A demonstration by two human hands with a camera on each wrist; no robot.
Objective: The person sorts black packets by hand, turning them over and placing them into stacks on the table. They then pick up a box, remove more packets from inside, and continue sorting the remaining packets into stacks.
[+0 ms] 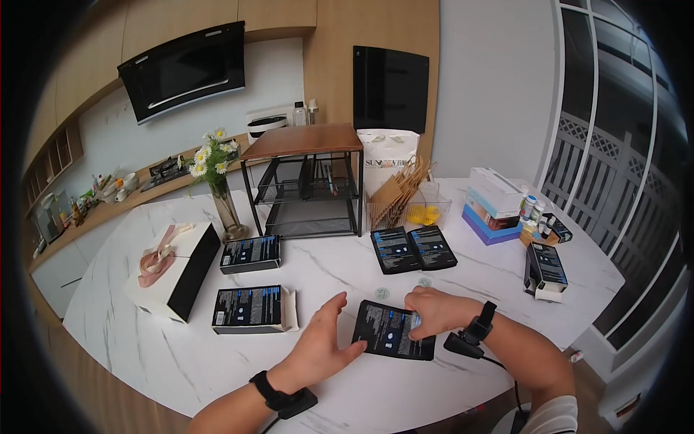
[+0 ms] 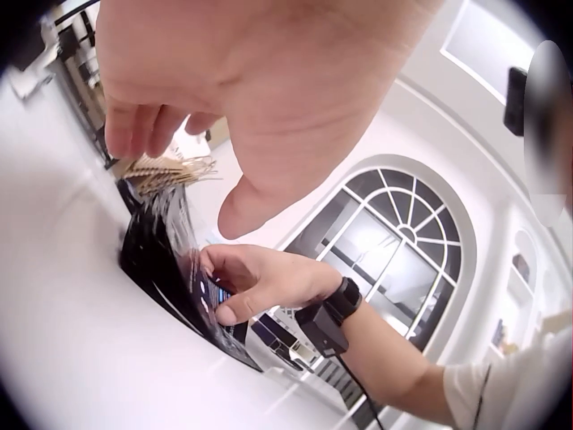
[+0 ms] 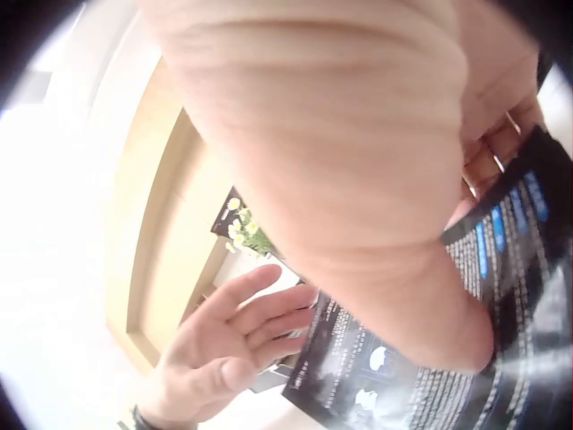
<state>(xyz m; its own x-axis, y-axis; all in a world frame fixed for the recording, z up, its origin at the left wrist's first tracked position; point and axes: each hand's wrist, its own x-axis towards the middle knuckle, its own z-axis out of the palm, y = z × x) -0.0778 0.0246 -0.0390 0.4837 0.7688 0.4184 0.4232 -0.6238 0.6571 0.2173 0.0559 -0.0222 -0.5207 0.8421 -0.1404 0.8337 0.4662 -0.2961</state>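
Note:
Black glossy printed packets [image 1: 383,329], stacked flat, lie at a slant near the front middle of the table. My right hand [image 1: 447,309] grips their right end, its thumb pressed on the printed face, as the right wrist view also shows on the top packet [image 3: 519,269]. At the left end, my left hand [image 1: 316,349] is spread with its thumb close to the packet edge; its palm fills the top of the left wrist view. Behind them are two piles of similar packets, a left pile [image 1: 394,251] and a right pile [image 1: 434,247], side by side.
Left of my hands lie a black printed box [image 1: 249,307] with a flap out and another box [image 1: 251,253] behind. A ribboned gift box [image 1: 195,282], flower vase [image 1: 230,210] and wire organizer [image 1: 311,217] stand beyond. A third black box [image 1: 548,266] sits at right.

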